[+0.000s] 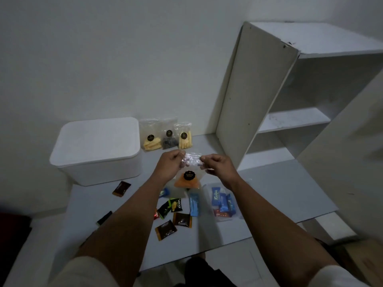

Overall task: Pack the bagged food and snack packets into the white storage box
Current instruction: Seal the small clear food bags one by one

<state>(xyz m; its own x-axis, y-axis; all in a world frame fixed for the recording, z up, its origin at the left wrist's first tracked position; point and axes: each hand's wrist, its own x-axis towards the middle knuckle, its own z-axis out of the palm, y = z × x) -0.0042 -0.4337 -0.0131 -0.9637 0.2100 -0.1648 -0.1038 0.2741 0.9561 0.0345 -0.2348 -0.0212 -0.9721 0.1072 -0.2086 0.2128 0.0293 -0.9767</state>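
Note:
A clear bag of orange food (187,181) with a black round label hangs above the board. My left hand (169,165) pinches its top left corner and my right hand (217,165) pinches its top right corner. The white storage box (97,150) stands at the back left with its lid on. Three clear bags lean on the wall behind my hands: yellow sticks (151,139), dark pieces (169,139), yellow sticks (185,137). Several small snack packets lie below the held bag, among them brown ones (182,219), a blue one (194,205) and a clear bag of blue packets (222,203).
A white shelf unit (290,112) with open compartments stands at the right, its side panel close to my right hand. A brown packet (121,188) lies in front of the box. The grey board (290,193) ends at a front edge near my body.

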